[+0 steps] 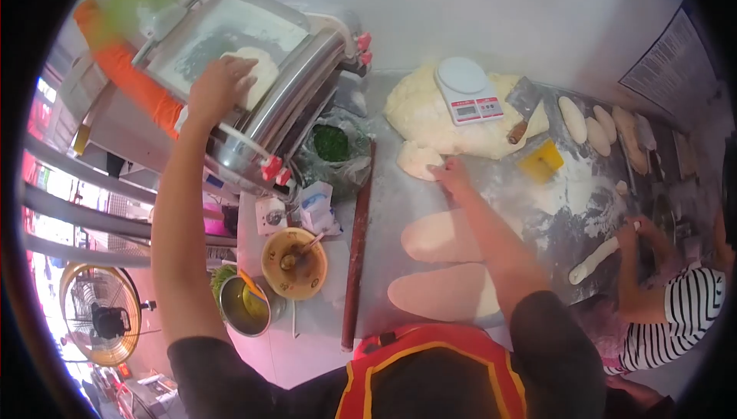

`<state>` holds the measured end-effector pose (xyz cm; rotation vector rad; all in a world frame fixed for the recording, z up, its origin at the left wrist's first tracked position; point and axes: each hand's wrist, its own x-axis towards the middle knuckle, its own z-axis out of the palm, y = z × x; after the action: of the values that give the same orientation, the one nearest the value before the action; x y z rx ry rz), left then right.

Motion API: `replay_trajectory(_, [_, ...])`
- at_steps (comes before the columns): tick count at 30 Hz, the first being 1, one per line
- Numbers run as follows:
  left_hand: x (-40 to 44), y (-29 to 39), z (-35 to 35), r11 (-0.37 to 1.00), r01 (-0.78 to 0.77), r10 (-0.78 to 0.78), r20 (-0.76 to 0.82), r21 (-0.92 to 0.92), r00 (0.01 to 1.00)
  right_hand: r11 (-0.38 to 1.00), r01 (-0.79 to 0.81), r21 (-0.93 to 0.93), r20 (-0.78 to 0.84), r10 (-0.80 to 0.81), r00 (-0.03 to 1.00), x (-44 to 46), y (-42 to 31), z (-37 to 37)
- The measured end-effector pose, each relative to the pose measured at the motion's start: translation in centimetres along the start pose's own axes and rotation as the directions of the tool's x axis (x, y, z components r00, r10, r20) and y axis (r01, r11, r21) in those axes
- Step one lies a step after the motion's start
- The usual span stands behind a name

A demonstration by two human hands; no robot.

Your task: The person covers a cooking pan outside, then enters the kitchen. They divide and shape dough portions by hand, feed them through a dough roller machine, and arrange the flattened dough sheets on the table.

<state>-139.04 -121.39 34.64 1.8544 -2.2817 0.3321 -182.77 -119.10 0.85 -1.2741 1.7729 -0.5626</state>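
Nearest, at 6 o'clock of the right hand point(453, 175), two flattened dough ovals point(437, 292) point(436, 236) lie on the counter point(372, 277), long axes 9 to 3 o'clock. The right forearm passes over them; a lowered arm could mark or drag them.

The right hand pinches the edge of a small dough piece point(418, 160) beside the large dough mass point(414, 112). Risk: tearing, if pulled while stuck. Its long axis runs roughly 10 to 4 o'clock, the 4 o'clock end at the fingertips.

Farther, at 10 o'clock, the left hand point(221, 85) rests, fingers loosely extended, on a flat dough sheet point(263, 81) on the machine tray point(269, 31). Fingers near the metal housing risk contact; uneven pressure could crease the sheet. Partly covered, its long axis cannot be confirmed.
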Motion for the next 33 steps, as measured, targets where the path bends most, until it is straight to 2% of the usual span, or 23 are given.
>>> replay_trajectory(3, [-0.5, 2.0, -0.9, 1.0, 0.018, -0.018, -0.035, -0.008, 0.999, 0.974, 0.06, -0.22, -0.379, -0.142, 0.914, -1.4, -3.1, 2.3])
replay_trajectory(5, [-0.7, 2.3, -0.9, 1.0, -0.016, 0.017, -0.108, 0.009, 0.994, 0.978, -0.047, -0.204, -0.284, -0.013, 0.959, -0.7, -3.7, 2.4])
replay_trajectory(6, [-0.5, 2.4, -1.0, 1.0, 0.008, -0.008, -0.06, 0.004, 0.998, 0.976, -0.098, -0.196, -0.231, 0.051, 0.972, -0.4, -4.0, 2.6])
replay_trajectory(8, [-0.3, 2.2, -1.3, 0.998, 0.065, -0.065, 0.031, 0.002, 0.997, 0.983, 0.091, -0.162, -0.16, -0.117, 0.98, -1.7, -4.9, 2.3])
replay_trajectory(9, [-0.2, 2.0, -1.2, 0.998, 0.057, -0.057, 0.025, 0.0, 0.998, 0.972, 0.187, -0.142, -0.128, -0.205, 0.97, -2.1, -5.3, 2.1])
replay_trajectory(12, [-0.3, 1.9, -0.9, 0.999, 0.047, -0.047, 0.013, -0.026, 0.999, 0.929, 0.299, 0.219, -0.102, -0.283, 0.954, -1.1, -5.7, 2.1])
replay_trajectory(13, [-0.4, 2.1, -1.1, 0.998, 0.053, -0.053, 0.008, -0.042, 0.999, 0.908, 0.257, 0.33, -0.148, -0.219, 0.964, -0.3, -6.2, 1.9])
replay_trajectory(14, [-0.5, 2.2, -1.3, 0.997, 0.059, -0.059, 0.004, -0.057, 0.998, 0.874, 0.152, 0.462, -0.161, -0.086, 0.983, -0.7, -8.5, 0.7])
replay_trajectory(15, [-0.6, 2.0, -1.0, 0.999, 0.023, -0.025, -0.071, -0.031, 0.997, 0.809, 0.05, 0.586, -0.153, 0.05, 0.987, -2.5, -12.3, -1.5])
replay_trajectory(17, [-0.7, 1.5, -0.1, 0.999, -0.035, 0.042, -0.219, 0.037, 0.975, 0.678, -0.098, 0.729, -0.049, 0.194, 0.98, -2.2, -14.9, -3.0])
replay_trajectory(19, [-0.6, 1.2, 0.3, 1.0, 0.017, -0.017, -0.126, -0.005, 0.992, 0.601, -0.215, 0.77, 0.122, 0.192, 0.974, 1.0, -13.4, -3.4])
replay_trajectory(21, [-0.6, 1.2, -0.2, 0.999, 0.041, -0.042, -0.068, -0.014, 0.997, 0.896, -0.056, 0.441, 0.211, -0.042, 0.977, 7.3, -7.1, 0.5])
replay_trajectory(23, [-0.6, 1.5, -0.7, 0.998, 0.057, -0.058, -0.032, -0.029, 0.998, 0.89, 0.13, 0.438, 0.243, -0.256, 0.936, 5.8, -7.4, 2.6])
replay_trajectory(24, [-0.6, 1.5, -0.8, 0.998, 0.062, -0.063, -0.017, -0.029, 0.998, 0.79, 0.33, 0.518, 0.161, -0.468, 0.869, 2.9, -10.1, 3.6])
replay_trajectory(25, [-0.6, 1.5, -0.9, 0.998, 0.064, -0.065, -0.001, -0.028, 0.998, 0.639, 0.501, 0.583, 0.069, -0.654, 0.753, -0.3, -13.2, 4.5])
replay_trajectory(27, [-0.7, 1.8, -1.0, 0.997, 0.069, -0.069, 0.002, -0.025, 0.998, 0.514, 0.334, 0.79, 0.104, -0.649, 0.754, -5.6, -20.4, 5.8])
replay_trajectory(28, [-0.8, 1.9, -1.3, 0.997, 0.076, -0.077, 0.023, 0.007, 0.997, 0.427, -0.155, 0.891, 0.336, -0.39, 0.857, -8.2, -24.3, 6.1])
replay_trajectory(29, [-0.8, 2.1, -1.7, 0.997, 0.074, -0.075, 0.037, 0.031, 0.997, 0.373, -0.259, 0.891, 0.421, -0.461, 0.781, -8.6, -26.2, 6.8])
replay_trajectory(30, [-0.6, 2.4, -1.8, 0.997, 0.059, -0.061, 0.048, 0.049, 0.997, 0.204, -0.417, 0.886, 0.453, -0.581, 0.676, -4.8, -25.3, 11.1])
replay_trajectory(31, [-0.8, 2.1, -1.3, 0.999, 0.007, -0.006, -0.041, 0.044, 0.999, 0.212, -0.302, 0.929, 0.362, -0.692, 0.625, -3.7, -25.3, 13.5])
replay_trajectory(32, [-0.8, 1.6, -0.3, 0.997, -0.066, 0.07, -0.131, 0.029, 0.989, 0.151, -0.421, 0.894, 0.412, -0.645, 0.644, -4.8, -26.8, 13.8])
replay_trajectory(33, [-1.0, 1.3, -0.2, 0.997, -0.072, 0.073, -0.101, 0.016, 0.992, 0.074, -0.525, 0.848, 0.46, -0.595, 0.659, -5.9, -28.4, 14.0])
